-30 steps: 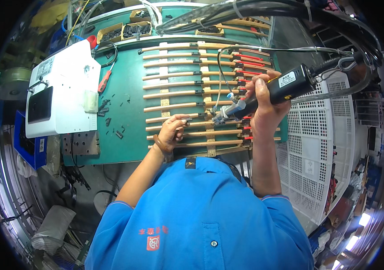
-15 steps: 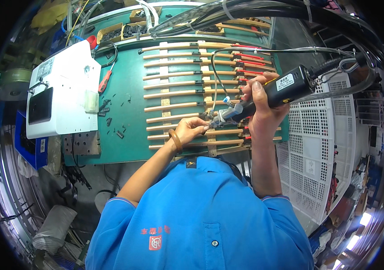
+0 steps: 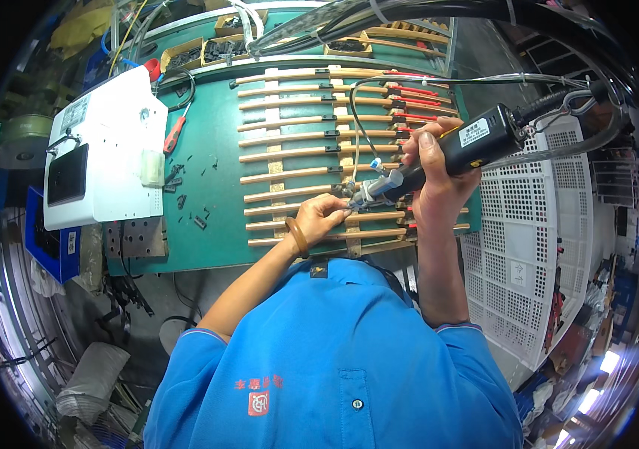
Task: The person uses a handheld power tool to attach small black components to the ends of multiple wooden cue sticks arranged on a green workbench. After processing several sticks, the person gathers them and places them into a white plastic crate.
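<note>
The right hand (image 3: 437,168), right of frame centre, is wrapped around the body of a black handheld power tool (image 3: 478,144). The tool lies tilted, its rear end toward the upper right and its grey nose (image 3: 376,191) toward the lower left, ahead of the hand. The left hand (image 3: 322,215), near frame centre, has thumb and forefinger drawn together directly beside the nose tip; whether a part is pinched there cannot be told. Both hands are positioned over a row of wooden rods (image 3: 286,156) spread across the green tabletop (image 3: 211,251). Black fittings (image 3: 332,149) sit on the rods, above the left hand in the frame.
</note>
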`<state>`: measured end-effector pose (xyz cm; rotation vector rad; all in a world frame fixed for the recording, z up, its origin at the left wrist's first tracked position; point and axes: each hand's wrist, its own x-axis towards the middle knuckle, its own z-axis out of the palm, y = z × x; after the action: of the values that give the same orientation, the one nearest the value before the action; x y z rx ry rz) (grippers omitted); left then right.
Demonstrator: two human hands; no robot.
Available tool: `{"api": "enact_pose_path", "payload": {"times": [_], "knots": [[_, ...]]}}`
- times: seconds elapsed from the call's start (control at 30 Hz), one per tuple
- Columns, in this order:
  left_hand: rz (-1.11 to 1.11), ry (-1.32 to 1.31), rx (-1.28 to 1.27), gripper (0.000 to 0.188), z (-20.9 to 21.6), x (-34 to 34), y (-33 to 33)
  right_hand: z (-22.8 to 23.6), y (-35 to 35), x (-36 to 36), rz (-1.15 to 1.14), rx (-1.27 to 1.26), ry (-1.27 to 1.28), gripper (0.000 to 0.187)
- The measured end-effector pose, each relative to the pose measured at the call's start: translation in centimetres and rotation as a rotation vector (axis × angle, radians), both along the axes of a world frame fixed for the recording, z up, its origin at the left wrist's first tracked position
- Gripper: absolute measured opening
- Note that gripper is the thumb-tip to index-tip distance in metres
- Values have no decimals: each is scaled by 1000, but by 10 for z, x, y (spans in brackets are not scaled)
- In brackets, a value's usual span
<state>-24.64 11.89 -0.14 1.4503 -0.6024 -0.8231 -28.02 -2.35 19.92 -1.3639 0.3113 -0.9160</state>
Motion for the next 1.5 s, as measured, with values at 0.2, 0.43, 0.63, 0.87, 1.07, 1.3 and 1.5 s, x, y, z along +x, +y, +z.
{"api": "enact_pose_path", "payload": {"times": [0.2, 0.43, 0.63, 0.87, 1.07, 1.3, 1.5], "knots": [[140, 555, 31, 8, 0, 5, 12, 1, -6, 1, -18, 53, -27, 25], [-30, 1035, -31, 15, 1, 7, 22, 2, -9, 3, -51, 38, -32, 25], [-128, 1173, -170, 13, -6, 5, 17, 1, 2, 7, -6, 47, -21, 27], [-158, 1199, -219, 8, -11, 5, 15, 1, 5, 8, 9, 27, -29, 27], [-173, 1552, -409, 10, -16, -1, 16, 0, 7, 9, 0, 27, -51, 26], [-118, 1504, -511, 13, -23, -6, 11, -1, 10, 10, -19, 7, -56, 25], [-98, 1414, -514, 11, -24, -5, 10, 0, 13, 10, -5, 0, -63, 23]]}}
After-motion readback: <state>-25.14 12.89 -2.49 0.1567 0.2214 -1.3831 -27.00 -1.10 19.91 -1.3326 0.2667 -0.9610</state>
